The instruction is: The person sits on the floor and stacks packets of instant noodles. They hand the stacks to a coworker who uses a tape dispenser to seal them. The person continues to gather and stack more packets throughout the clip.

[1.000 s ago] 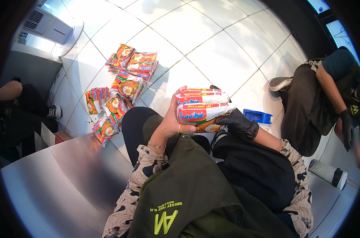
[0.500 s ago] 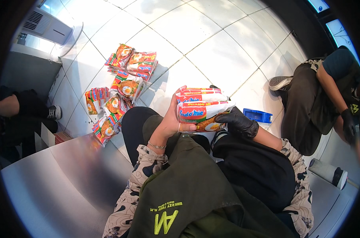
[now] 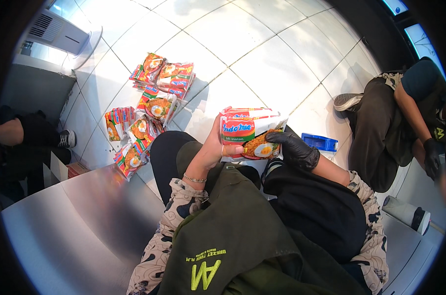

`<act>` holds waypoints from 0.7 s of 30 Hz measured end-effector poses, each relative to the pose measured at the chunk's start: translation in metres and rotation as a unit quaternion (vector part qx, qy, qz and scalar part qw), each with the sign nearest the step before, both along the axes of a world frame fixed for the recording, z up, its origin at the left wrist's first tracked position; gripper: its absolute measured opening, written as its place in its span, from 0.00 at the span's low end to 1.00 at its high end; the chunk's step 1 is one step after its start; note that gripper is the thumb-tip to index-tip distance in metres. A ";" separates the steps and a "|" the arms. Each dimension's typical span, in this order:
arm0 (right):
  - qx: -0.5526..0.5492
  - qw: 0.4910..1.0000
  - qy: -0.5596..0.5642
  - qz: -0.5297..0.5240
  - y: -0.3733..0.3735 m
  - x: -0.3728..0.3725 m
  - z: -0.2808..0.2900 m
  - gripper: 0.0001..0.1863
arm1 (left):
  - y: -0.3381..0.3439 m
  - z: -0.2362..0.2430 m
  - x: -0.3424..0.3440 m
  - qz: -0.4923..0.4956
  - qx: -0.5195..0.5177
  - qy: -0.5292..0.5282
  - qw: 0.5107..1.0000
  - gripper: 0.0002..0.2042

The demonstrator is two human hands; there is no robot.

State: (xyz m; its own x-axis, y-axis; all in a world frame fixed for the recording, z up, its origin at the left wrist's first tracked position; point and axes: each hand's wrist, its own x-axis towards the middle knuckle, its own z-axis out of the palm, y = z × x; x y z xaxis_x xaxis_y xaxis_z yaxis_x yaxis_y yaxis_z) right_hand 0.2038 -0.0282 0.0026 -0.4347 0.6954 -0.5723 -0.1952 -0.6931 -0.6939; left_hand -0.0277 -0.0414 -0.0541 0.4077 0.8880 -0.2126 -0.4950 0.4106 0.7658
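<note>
Blue lettering (image 3: 237, 128) on the noodle packet (image 3: 259, 137), yellow-green lettering (image 3: 205, 274) on the apron (image 3: 237, 221)

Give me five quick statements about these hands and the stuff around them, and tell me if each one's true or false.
1. The right hand wears a black glove. True.
2. Both hands are gloved. False: the left hand is bare.
3. Both hands hold a red-and-white packet. True.
4. The blue plastic item lies left of the held packet. False: it lies to the right.
5. Other packets lie on the white tiled floor. True.
</note>
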 end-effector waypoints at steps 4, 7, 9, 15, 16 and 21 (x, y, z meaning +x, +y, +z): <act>-0.017 1.000 -0.010 -0.003 0.001 0.002 -0.004 0.31 | 0.001 -0.003 0.000 -0.004 -0.004 0.003 1.000 0.57; -0.019 1.000 -0.013 -0.003 0.001 0.004 -0.010 0.31 | 0.000 -0.002 0.000 -0.004 -0.008 0.006 1.000 0.58; -0.022 1.000 -0.011 -0.007 0.001 0.003 -0.009 0.31 | 0.000 -0.004 0.000 -0.004 -0.010 0.002 1.000 0.58; -0.034 0.999 -0.006 -0.017 0.001 0.004 -0.014 0.30 | -0.001 -0.008 -0.001 -0.010 -0.011 -0.001 1.000 0.57; -0.036 0.999 -0.008 -0.020 0.000 0.005 -0.015 0.30 | 0.000 -0.006 -0.001 -0.010 -0.011 0.001 1.000 0.57; -0.047 0.999 -0.013 -0.020 0.001 0.007 -0.019 0.29 | 0.000 -0.006 -0.001 -0.010 -0.010 0.008 1.000 0.57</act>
State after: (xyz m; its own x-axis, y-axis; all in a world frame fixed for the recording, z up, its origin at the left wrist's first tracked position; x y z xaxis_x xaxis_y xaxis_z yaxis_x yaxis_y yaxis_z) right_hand 0.2112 -0.0276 -0.0159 -0.3909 0.6552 -0.6464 -0.2072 -0.7469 -0.6318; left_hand -0.0284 -0.0416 -0.0602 0.4211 0.8756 -0.2369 -0.4752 0.4354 0.7646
